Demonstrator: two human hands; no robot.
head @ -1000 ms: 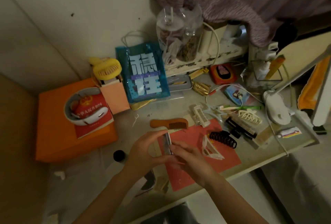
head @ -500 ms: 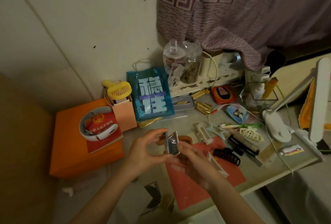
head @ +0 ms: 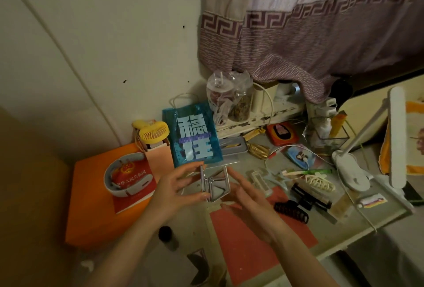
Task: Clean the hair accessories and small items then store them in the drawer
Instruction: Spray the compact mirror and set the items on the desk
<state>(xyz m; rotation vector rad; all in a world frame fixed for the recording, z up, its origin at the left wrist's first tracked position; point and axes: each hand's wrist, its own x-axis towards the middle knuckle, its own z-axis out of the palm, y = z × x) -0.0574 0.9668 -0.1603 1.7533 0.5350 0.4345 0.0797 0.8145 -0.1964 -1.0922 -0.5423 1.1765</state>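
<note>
Two hands meet at frame centre: your left hand [head: 176,189] pinches a small folding mirror [head: 214,184], hinged open above the counter [head: 358,220], while your right hand [head: 247,197] steadies its other edge with straight fingers. You seem to be at the inspecting or cleaning step; next it needs wiping and folding flat. No cloth or drawer is in view, and dim light blurs the mirror's surface.
</note>
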